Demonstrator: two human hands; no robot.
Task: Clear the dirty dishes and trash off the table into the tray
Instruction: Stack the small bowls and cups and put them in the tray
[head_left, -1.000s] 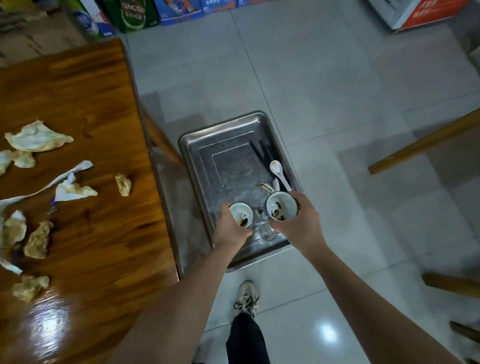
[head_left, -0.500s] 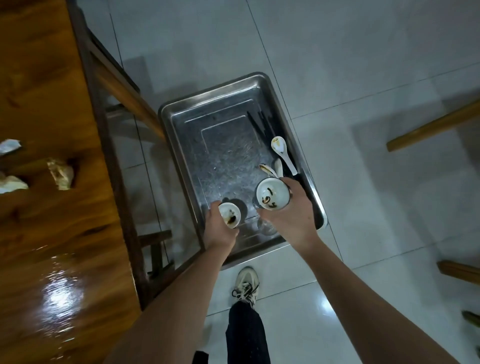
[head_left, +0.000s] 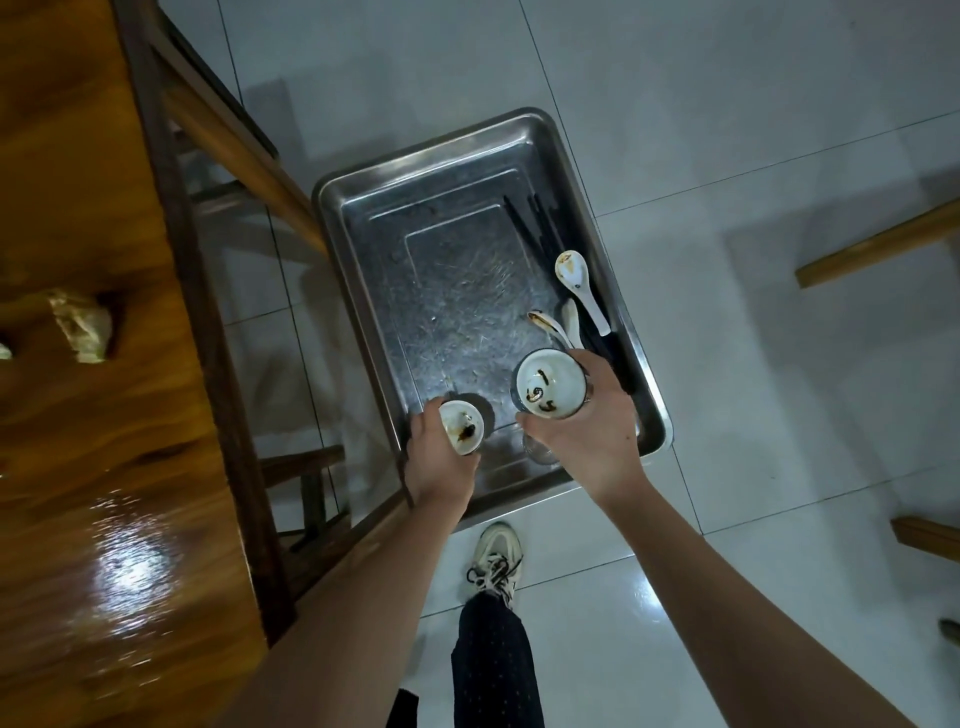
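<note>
Head view: a floor (head_left: 727, 104) of large, pale, glossy tiles with thin grout lines is seen from above, with lamp glare reflected near the bottom. At the left stands a bench (head_left: 78, 467) of varnished brown wood, its grain streaked and its surface shiny. One crumpled, stained paper scrap (head_left: 83, 325) is left on it near the edge. Wooden rails (head_left: 234, 135) are visible below the bench edge.

A rectangular steel tray (head_left: 457, 291) is set beside the bench, on the floor or just above it; its bottom is scratched and dull, its rim rounded. Along its right wall black chopsticks (head_left: 535, 223) are laid, with white ceramic spoons (head_left: 574, 273) lying on and beside them.

A small, round, white cup (head_left: 462, 427), smeared with dark sauce, is gripped by the left hand (head_left: 439, 467), fingers curled round its side, over the tray's near left corner. A larger white bowl (head_left: 548, 384) with dark scraps inside is clasped by the right hand (head_left: 592, 436) over the tray's near right part. What seems to be a clear glass (head_left: 537, 452) is glimpsed under that hand, though the view is too dim for certainty.

A laced pale shoe (head_left: 493, 561) and a dark trouser leg (head_left: 493, 665) are seen below.
</note>
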